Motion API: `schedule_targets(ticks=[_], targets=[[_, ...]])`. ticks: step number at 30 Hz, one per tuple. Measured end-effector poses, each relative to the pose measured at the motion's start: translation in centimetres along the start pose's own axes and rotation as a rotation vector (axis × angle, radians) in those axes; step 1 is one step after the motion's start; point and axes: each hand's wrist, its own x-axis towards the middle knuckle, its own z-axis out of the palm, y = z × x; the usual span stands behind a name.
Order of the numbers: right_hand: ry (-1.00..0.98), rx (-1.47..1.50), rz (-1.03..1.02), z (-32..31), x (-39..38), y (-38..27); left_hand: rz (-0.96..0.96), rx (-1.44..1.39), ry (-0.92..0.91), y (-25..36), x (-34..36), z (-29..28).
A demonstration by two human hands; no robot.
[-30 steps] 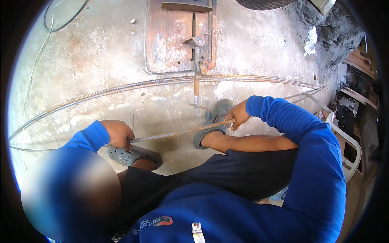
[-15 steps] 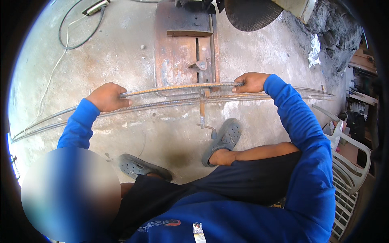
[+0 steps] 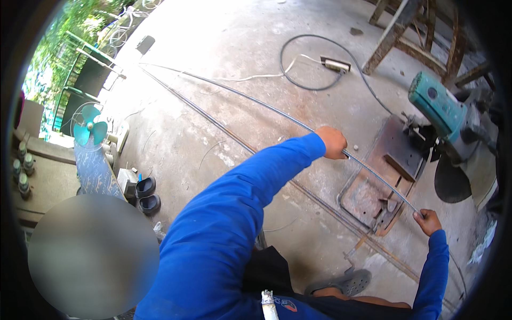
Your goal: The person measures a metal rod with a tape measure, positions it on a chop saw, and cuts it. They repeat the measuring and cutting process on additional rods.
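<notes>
My left hand [image 3: 332, 142] is closed around a long ribbed steel rebar [image 3: 368, 167], its arm stretched across the view. Farther right, my right hand [image 3: 428, 222] grips the same rebar between thumb and fingers. The rebar slants from the far left down to the right, above the rusty base plate [image 3: 362, 200] of a cut-off saw. That saw has a teal motor housing [image 3: 434, 104] and a dark round disc [image 3: 452, 181]. On the floor nearer to me, more rebars [image 3: 330, 207] run across, passing the front edge of the base plate.
A black cable [image 3: 298, 40] loops round a power strip [image 3: 336, 65] beyond the rebar. A rusty frame stand [image 3: 392, 37] is at the far right. To the left are a teal fan [image 3: 89, 126], dark clogs [image 3: 146, 194] and several bottles [image 3: 24, 184]. My shoe [image 3: 354, 281] is near the vise crank.
The view has swung left, showing the far rebar ends and the fan. Both hands keep hold of the rebar, which now stands farther apart from the others and lies over the base plate.
</notes>
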Motion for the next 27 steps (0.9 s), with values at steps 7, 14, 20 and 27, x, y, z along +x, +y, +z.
schedule_targets(ticks=[7, 14, 20, 27], targets=[[0.051, -0.010, 0.050, 1.8, 1.9, 2.3, -0.049, 0.038, 0.110, -0.6, 1.2, 2.6], [0.039, -0.041, 0.088, 3.1, 0.8, 3.4, -0.299, 0.108, -0.042, -4.8, -1.0, 2.0], [0.104, -0.016, 0.150, 3.8, 0.2, 6.4, -0.252, 0.123, 0.039, -2.7, 1.1, 1.5], [0.134, -0.053, 0.211, 4.0, -1.6, 8.8, -0.209, 0.116, 0.052, -1.0, 4.0, 1.9]])
